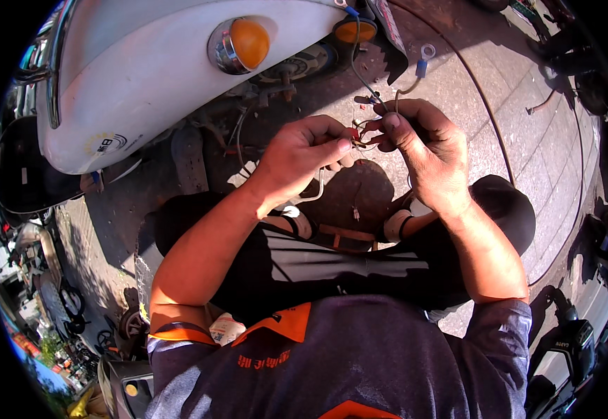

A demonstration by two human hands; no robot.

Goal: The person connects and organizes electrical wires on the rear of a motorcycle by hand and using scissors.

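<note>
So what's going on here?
A person is crouched or sitting low beside a white vehicle with an orange lamp. The left hand and right hand are pinching thin wires between thumb and fingers. One wire, with a blue-collared metal ring end, sticks out beyond the right hand.

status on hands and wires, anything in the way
Left hand, right hand: both pinching thin wires. Small red piece between them. Nothing visibly blocking.

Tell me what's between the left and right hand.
Thin wires and a small red piece lie between the left hand and the right hand; the head view shows it.
</note>
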